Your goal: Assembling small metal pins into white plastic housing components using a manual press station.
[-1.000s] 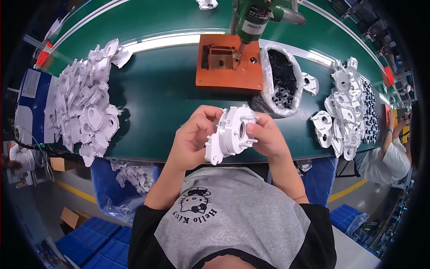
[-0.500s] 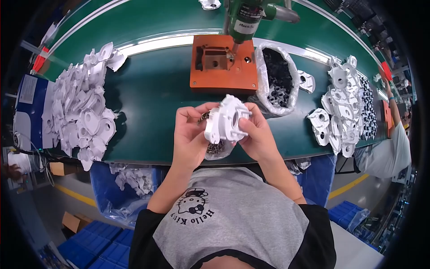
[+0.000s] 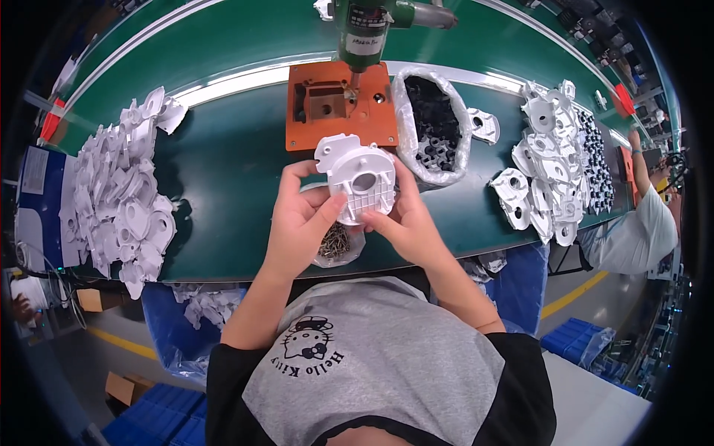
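Note:
Between both hands I hold a white plastic housing part [image 3: 374, 195], with its round hole and ribbed grid facing up. My left hand [image 3: 301, 215] grips its left side, thumb on the front. My right hand [image 3: 409, 223] closes on its right and lower edge, thumb near the grid. Below the part, partly hidden by my left hand, a clear bag of screws [image 3: 336, 244] sits on the table. Just beyond my hands stands an orange fixture block [image 3: 305, 135] with a recessed nest, under a green screwdriving machine [image 3: 363, 33] whose bit points down at it.
White housings are heaped at the left [image 3: 126, 193] and right [image 3: 550, 156] of the green bench [image 3: 238, 163]. A plastic-lined container [image 3: 467, 119] holds small black parts. Blue bins [image 3: 167, 320] hang under the front edge. Another person's arm [image 3: 638, 167] reaches in at far right.
I have turned the white housing so its flat, gridded face with the round hole faces up. My head view has shifted, so the bench things appear farther left. Both hands keep their hold.

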A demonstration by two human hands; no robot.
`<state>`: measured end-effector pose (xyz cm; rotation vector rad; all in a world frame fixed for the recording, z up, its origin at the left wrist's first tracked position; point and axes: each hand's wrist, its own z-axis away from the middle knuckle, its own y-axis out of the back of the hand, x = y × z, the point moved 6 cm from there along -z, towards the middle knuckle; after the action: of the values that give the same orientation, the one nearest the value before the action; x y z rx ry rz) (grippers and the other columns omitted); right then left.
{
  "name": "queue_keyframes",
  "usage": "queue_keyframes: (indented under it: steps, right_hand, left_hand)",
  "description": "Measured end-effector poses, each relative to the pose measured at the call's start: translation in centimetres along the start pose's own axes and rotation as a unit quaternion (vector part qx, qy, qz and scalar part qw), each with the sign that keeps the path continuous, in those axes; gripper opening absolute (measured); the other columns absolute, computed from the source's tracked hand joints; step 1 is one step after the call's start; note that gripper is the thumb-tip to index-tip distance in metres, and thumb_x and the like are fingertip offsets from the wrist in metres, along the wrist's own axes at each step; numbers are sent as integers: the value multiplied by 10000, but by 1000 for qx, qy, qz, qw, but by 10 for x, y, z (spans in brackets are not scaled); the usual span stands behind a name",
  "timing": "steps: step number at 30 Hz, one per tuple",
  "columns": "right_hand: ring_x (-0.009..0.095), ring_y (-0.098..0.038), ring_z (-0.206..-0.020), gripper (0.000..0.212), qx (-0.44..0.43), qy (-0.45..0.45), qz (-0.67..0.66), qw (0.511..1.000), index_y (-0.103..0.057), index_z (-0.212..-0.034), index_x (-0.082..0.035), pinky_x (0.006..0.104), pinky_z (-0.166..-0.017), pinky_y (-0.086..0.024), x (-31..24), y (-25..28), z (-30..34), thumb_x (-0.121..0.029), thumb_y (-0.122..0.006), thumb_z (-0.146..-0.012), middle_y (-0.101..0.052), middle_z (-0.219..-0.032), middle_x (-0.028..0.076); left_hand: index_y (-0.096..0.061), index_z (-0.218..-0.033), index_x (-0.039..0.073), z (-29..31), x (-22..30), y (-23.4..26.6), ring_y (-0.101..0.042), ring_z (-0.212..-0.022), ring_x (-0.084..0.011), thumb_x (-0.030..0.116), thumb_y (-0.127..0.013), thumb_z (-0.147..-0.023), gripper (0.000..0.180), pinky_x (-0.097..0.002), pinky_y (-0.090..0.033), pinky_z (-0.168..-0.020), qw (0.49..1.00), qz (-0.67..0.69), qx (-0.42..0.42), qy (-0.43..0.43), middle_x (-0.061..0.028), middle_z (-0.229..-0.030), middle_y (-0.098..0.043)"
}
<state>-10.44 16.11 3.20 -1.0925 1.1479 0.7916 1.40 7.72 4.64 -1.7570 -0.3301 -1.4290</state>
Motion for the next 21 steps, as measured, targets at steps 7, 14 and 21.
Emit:
queue_keyframes:
  steps: [7, 14, 21]
  right_hand:
    - [75, -574, -675, 168, 238, 120, 379, 886, -625, -1032, -19, 232, -632, -459, -34, 89, -8, -23, -620, -864, -628, -803, 19]
    - [319, -600, -744, 148, 197, 79, 578, 788, -656, -909, -28, 413, -674, -476, -3, 120, -24, -72, -659, -767, -610, -778, 138]
    - [322, -616, -761, 123, 211, 80, 603, 765, -639, -889, -29, 412, -681, -481, 2, 122, -32, -101, -640, -790, -631, -783, 134]
  left_hand:
    - [-566, -927, 38, -26, 44, 14, -666, -748, -216, 53, -661, -811, 151, -347, -513, -643, 815, -510, 34, -273, -103, -830, -657]
    - [-553, -836, 94, -80, 30, -8, -630, -840, -253, 62, -641, -722, 148, -368, -489, -732, 581, -710, -15, -397, -73, -834, -602]
    - [-568, -915, 96, -103, 14, -8, -634, -915, -268, 70, -642, -757, 176, -405, -480, -792, 537, -743, 3, -400, -95, -931, -624]
